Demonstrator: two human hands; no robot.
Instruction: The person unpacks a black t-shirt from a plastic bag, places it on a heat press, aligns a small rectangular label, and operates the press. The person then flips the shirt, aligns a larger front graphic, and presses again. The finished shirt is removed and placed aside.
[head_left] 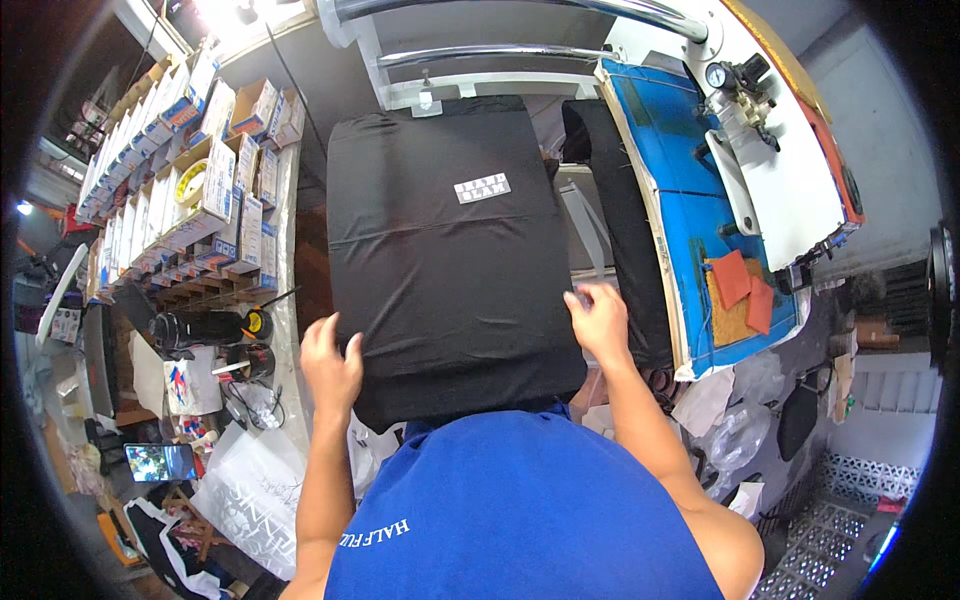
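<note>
Black fabric [445, 290] lies over a flat board in front of me, lightly wrinkled, with a small white label or transfer [482, 188] on its upper right part. At the fabric's left edge is my left hand [330, 365], open, fingers slightly curved and apart. My right hand [602, 325] is at the right edge, open with loosely bent fingers apart. Whether either touches the cloth is hard to tell; neither visibly holds anything.
Stacked boxes [170, 180], a spray-can-like cylinder [190, 330] and a phone [160, 462] are left. A blue padded platen [690, 200] with orange pads [735, 280] is right, beside a white machine [795, 180] with a gauge. Metal bars [490, 58] cross above the board.
</note>
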